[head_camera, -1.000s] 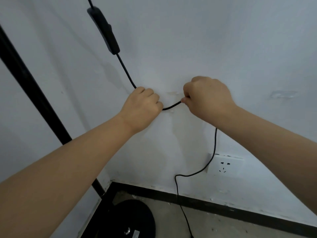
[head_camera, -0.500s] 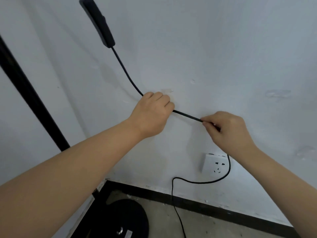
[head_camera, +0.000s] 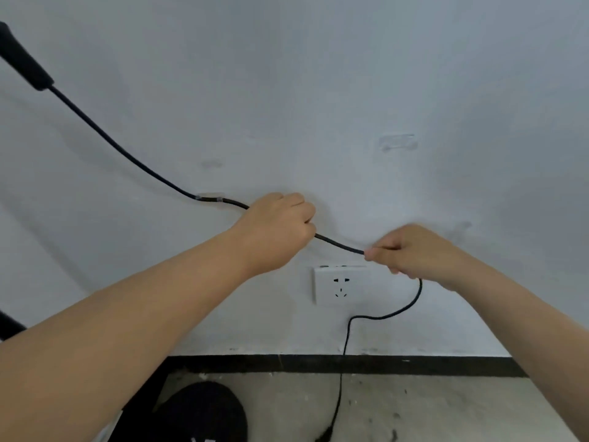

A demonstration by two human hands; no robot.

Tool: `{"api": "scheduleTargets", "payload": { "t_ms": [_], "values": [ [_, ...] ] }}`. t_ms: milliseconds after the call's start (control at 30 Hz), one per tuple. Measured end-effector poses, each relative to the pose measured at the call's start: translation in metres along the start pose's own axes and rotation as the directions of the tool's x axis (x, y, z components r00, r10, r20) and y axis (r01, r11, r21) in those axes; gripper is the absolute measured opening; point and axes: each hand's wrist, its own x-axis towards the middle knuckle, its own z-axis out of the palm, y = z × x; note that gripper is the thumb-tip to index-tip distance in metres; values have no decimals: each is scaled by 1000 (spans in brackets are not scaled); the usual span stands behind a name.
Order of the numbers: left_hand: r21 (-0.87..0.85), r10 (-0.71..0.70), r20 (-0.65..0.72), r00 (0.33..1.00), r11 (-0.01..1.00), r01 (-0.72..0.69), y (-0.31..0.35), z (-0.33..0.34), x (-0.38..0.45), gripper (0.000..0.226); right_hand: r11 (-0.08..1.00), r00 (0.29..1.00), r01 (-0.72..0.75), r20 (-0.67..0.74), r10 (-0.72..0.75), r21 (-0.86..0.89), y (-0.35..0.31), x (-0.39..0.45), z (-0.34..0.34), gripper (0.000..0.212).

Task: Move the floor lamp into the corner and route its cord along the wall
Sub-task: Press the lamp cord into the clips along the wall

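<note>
At far left the inline switch (head_camera: 27, 63) hangs against the wall (head_camera: 318, 74), and from it the black cord (head_camera: 127, 154) slopes down to a clear clip (head_camera: 209, 198) stuck to the plaster, which pins that stretch flat. Just right of the clip the left hand (head_camera: 275, 229) is curled into a closed fist around the cord, apparently anchoring the fixed length so that it does not pull free of the clip. A short taut span runs on to the right hand (head_camera: 411, 252), which pinches the cord between thumb and fingertips, the other fingers folded; this fine grip probably serves to steer the free length toward a second clear clip (head_camera: 396, 142) higher on the wall. Below the hands sits a white socket (head_camera: 339, 283), nothing plugged in. From the right hand the slack loops down, crosses the dark skirting (head_camera: 414, 364) and reaches the floor (head_camera: 446, 409). The lamp's round base (head_camera: 204, 413) rests at lower left.
</note>
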Motion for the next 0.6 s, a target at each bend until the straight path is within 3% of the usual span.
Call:
{"api": "scheduleTargets", "payload": {
  "t_ms": [100, 200, 367, 467, 500, 600],
  "values": [
    [-33, -48, -1, 999, 998, 48, 8, -13, 18, 31, 992, 977, 114, -174, -123, -61, -14, -8, -28, 22],
    [-21, -141, 19, 990, 990, 141, 4, -14, 33, 14, 974, 937, 192, -273, -218, -121, -27, -15, -47, 16],
    [11, -80, -48, 996, 997, 80, -1, -29, 36, 35, 942, 886, 233, -347, -308, -242, -33, -17, -65, 12],
    [21, -12, 45, 999, 1000, 11, -2, -46, 45, 20, 910, 844, 300, -365, -394, -288, -32, -18, -73, 12],
    [38, -33, 27, 999, 999, 32, -3, -44, 50, 11, 899, 825, 321, -378, -419, -297, -33, -18, -76, 11],
    [-52, -148, -53, 988, 988, 145, -4, -44, 67, 18, 881, 765, 353, -446, -465, -314, -35, -18, -89, 10]
  ]
}}
